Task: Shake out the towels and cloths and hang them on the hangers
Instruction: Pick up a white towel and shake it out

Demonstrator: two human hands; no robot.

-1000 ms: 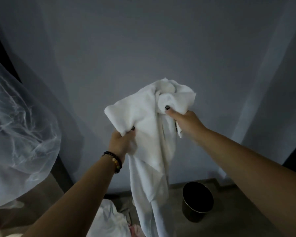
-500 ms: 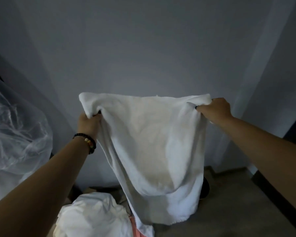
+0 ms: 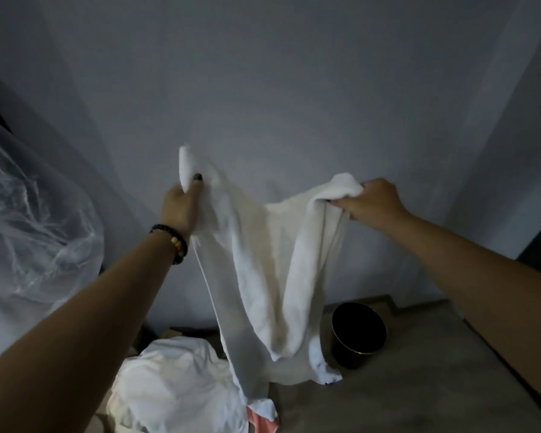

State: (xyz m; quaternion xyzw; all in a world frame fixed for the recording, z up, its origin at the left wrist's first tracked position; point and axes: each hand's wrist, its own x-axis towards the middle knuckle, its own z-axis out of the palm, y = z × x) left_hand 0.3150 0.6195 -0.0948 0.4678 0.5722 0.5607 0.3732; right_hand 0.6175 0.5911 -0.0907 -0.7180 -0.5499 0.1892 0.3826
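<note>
Early in the task, by the look of it. One white towel (image 3: 263, 270) is up in the air in front of the wall (image 3: 294, 89), held at 2 top corners: left hand (image 3: 181, 207) pinches one corner w/ thumb over the cloth, right hand (image 3: 372, 201) grips the other corner, fingers curled round a bunched edge. Towel sags between the hands and hangs down folded lengthwise, lower end just over the floor (image 3: 419, 370), near a dark round bin (image 3: 358, 334). So it's mid-shake, not yet flat.

No hanger in view, so nothing visibly hung yet; can't tell whether others are done off-frame. A pile of white cloths (image 3: 175, 385) w/ something pink (image 3: 260, 423) under it lies low left, prob. still to do. Clear plastic sheet (image 3: 35, 229) at far left. Left to do, I'd say: finish shaking this towel, hang it, then the pile.
</note>
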